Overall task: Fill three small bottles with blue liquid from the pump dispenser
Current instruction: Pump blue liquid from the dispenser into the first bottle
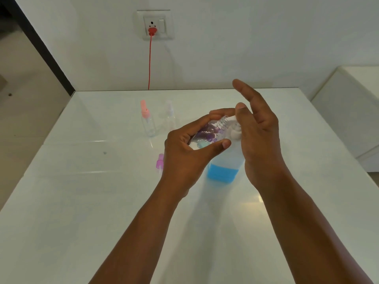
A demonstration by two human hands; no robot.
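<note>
My left hand [184,152] grips a small clear bottle [207,134], tilted, its threaded neck up against the white pump spout. A little blue liquid shows inside it. My right hand [258,128] rests on the white pump head [235,130] of the dispenser [223,169], thumb on top, the other fingers spread. The dispenser holds blue liquid low in its base. A clear bottle with a pink cap [148,121] and another with a clear cap [169,117] stand behind. A purple spray cap [160,161] lies on the table left of my left wrist.
The white glossy table [82,201] runs to a white wall at the back. A red cable [150,62] hangs from the wall socket [155,24]. A white cabinet [348,111] stands at the right.
</note>
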